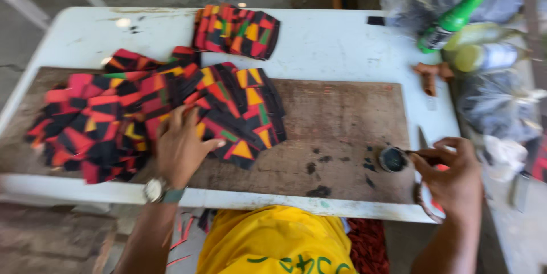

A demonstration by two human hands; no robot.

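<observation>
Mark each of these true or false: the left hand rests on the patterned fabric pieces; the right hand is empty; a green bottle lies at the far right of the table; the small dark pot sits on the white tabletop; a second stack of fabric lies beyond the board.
1. The left hand rests on the patterned fabric pieces. True.
2. The right hand is empty. False: it holds a thin stick or brush whose tip reaches the small dark pot.
3. A green bottle lies at the far right. True.
4. The pot sits on the white tabletop. False: it sits on the brown board.
5. A second fabric stack lies beyond the board. True.
</observation>
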